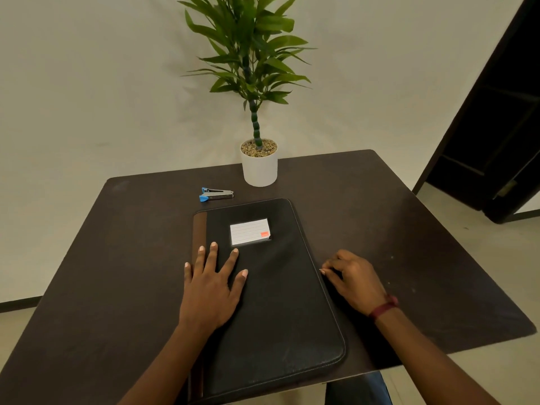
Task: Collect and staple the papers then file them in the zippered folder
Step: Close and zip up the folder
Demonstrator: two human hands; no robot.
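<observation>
Worn on the head, looking forward and down over a dark table [409, 229], close enough for the left hand [209, 287] and right hand [355, 280] to enter from the bottom edge. Centred on the zippered folder [277, 302], facing a pale wall [87, 83] beyond the potted plant [259, 168]. Wide-angle, bowing the table's edges.

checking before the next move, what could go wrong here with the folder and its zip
1. The folder reaches the near edge of the table, steadied only by the left hand pressing flat on it; a hard tug might slide it off.
2. The right hand pinches the small zipper pull; that grip could slip.
3. The stapler lies just beyond the folder's far edge and could get knocked.
</observation>
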